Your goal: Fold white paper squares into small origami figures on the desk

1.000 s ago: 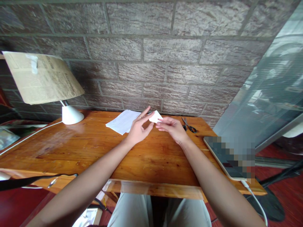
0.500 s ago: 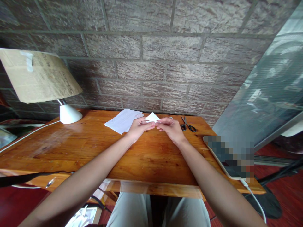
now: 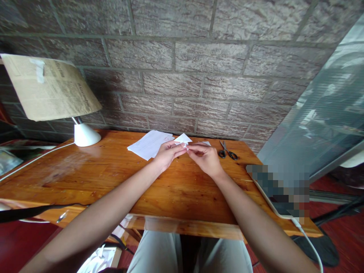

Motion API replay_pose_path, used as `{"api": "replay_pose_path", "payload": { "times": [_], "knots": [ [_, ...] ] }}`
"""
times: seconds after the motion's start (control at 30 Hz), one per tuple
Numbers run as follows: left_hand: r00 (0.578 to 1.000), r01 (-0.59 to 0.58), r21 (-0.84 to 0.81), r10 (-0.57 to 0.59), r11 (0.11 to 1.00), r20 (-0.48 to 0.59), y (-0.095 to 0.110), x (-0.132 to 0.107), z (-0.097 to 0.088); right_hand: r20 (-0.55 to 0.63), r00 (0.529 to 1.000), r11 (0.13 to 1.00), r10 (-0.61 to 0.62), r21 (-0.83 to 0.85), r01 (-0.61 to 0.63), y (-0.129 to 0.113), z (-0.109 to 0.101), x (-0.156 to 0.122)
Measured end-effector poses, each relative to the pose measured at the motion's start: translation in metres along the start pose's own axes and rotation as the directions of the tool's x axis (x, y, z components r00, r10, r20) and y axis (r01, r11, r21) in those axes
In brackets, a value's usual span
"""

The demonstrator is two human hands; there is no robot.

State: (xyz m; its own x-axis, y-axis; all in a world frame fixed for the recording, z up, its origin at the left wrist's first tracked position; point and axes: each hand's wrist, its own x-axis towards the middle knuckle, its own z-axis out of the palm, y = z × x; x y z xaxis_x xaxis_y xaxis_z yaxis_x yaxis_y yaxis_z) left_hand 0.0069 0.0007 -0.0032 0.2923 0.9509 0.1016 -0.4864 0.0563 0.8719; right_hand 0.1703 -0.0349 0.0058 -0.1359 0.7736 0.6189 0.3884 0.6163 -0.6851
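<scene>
A small piece of folded white paper (image 3: 183, 138) is held up over the far part of the wooden table, its pointed top facing the wall. My left hand (image 3: 167, 154) pinches it from the left, thumb across the lower part. From the right, the fingertips of my right hand (image 3: 205, 157) are closed on its lower edge, where a small flap shows. The fingers hide part of the fold. Left of my hands lie white paper sheets (image 3: 149, 145), partly behind my left hand. Black-handled scissors (image 3: 226, 150) lie partly open to the right of my right hand.
A lamp (image 3: 85, 134) with a newspaper-like shade stands at the table's left. A blurred-out device (image 3: 277, 193) with a white cable (image 3: 308, 242) lies along the right edge. A brick wall (image 3: 187, 81) rises behind the wooden table (image 3: 182, 189). Below left is a box (image 3: 115, 258) of white paper.
My right fingers have shifted at the paper's lower edge, and a small flap now shows there. Both hands still hold the paper. The view has moved slightly.
</scene>
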Motion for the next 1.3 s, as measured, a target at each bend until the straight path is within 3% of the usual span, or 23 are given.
{"api": "replay_pose_path", "payload": {
  "times": [0.13, 0.37, 0.53, 0.8, 1.07, 1.3],
  "knots": [
    [0.999, -0.045, 0.037, 0.045, 0.998, 0.012, 0.0009, -0.0001, 0.0007, 0.056, 0.982, 0.958, 0.179, 0.217, -0.187, 0.0009, -0.0005, 0.0029],
    [0.984, -0.169, 0.261, 0.146, 0.95, 0.107, -0.001, 0.0004, -0.0024, 0.153, 0.862, 0.703, 0.484, 0.519, -0.487, 0.0061, -0.0021, 0.0066],
    [0.981, -0.192, 0.313, 0.172, 0.93, 0.09, -0.0018, 0.0008, -0.0033, 0.22, 0.816, 0.59, 0.535, 0.593, -0.547, 0.0086, -0.005, 0.0063],
    [0.98, -0.195, 0.362, 0.169, 0.911, 0.104, -0.0009, -0.0007, -0.0021, 0.239, 0.817, 0.634, 0.525, 0.531, -0.562, 0.0091, -0.0082, 0.0061],
    [0.994, -0.106, 0.245, 0.093, 0.964, 0.066, -0.0039, 0.0018, -0.0041, 0.183, 0.869, 0.715, 0.459, 0.504, -0.484, 0.0034, -0.0041, 0.0073],
    [0.991, -0.132, 0.264, 0.12, 0.956, 0.062, -0.0068, 0.002, -0.0043, 0.15, 0.893, 0.762, 0.425, 0.474, -0.442, 0.0037, -0.0021, 0.0069]
  ]
}}
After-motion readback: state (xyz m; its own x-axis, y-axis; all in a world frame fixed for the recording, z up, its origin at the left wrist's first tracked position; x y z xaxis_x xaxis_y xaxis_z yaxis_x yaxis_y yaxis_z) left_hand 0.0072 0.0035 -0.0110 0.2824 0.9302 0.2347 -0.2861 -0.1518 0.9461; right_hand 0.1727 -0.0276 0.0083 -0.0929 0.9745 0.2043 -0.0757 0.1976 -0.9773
